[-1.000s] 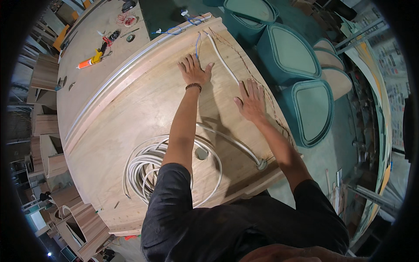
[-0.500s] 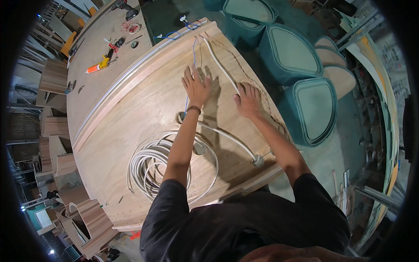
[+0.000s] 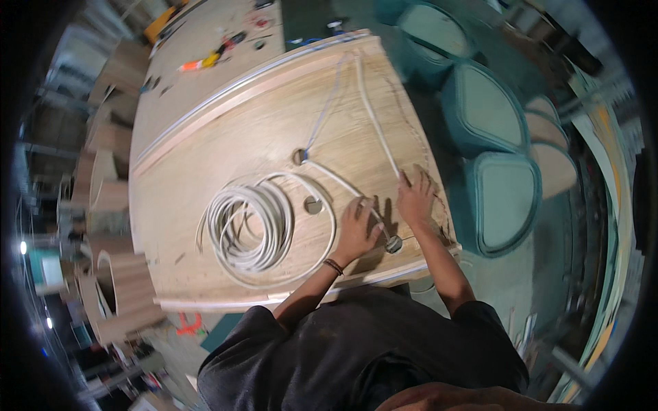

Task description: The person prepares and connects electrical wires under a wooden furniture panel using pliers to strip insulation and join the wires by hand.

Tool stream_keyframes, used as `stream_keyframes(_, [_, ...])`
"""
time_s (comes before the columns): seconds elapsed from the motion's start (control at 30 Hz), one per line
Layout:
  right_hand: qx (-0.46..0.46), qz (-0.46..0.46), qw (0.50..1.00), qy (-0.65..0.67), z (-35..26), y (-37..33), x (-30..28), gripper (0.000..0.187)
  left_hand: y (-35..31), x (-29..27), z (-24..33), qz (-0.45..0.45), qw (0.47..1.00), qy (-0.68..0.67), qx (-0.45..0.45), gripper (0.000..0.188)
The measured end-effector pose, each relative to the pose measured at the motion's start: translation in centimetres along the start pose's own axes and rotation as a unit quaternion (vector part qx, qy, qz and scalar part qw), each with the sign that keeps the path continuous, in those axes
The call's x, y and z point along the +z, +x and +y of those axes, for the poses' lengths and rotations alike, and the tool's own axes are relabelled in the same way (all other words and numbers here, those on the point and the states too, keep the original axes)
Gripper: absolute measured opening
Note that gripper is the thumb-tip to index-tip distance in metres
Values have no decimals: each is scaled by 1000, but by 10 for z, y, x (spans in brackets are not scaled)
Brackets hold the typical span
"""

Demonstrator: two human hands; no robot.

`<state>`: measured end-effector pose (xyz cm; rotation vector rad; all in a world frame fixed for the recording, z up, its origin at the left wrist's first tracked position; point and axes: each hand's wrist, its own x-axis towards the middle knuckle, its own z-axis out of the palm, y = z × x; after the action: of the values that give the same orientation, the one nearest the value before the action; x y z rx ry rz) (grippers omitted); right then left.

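Note:
A white cable [image 3: 371,109] runs from the far edge of a wooden panel [image 3: 226,154] down to my right hand [image 3: 416,198], whose thumb and fingers are around it. My left hand [image 3: 358,233] lies with fingers apart over a second white cable length [image 3: 332,172], which stretches from one round hole [image 3: 299,156] toward another hole [image 3: 393,244] close to me. Part of that length is hidden under the fingers. Left of my hands lies a large coil of white cable [image 3: 250,226], beside a third hole [image 3: 313,205]. Thin blue wires [image 3: 327,103] lead from the first hole to the far edge.
An orange-and-yellow caulking gun [image 3: 200,64] lies on the board beyond the panel's raised strip. Teal padded seat-like pieces [image 3: 504,202] stand on the floor at right. Curved wooden parts [image 3: 127,291] are at left. Thin dark twisted wires [image 3: 404,113] follow the panel's right edge.
My left hand has come back from the blue wires to the near cable length. The right hand has drawn nearer along the other cable. The whole view has shifted.

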<state>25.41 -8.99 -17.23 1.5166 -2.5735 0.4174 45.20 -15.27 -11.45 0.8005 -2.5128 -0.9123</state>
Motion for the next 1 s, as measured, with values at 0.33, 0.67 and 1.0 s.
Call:
stream_keyframes(0.33, [-30,27,998,53,-23,-35,-37,59,-129,-62,0,201,961,56,-182,60])
stream_keyframes(0.67, [-185,-81,970,135,-84,-75,-49,65,-295,-98,-51,398,798,181,-414,52])
stream_keyframes(1.0, [-213,-86,953,199,-215,-70,-82,48,-351,-98,-132,197,855,262,-402,64])
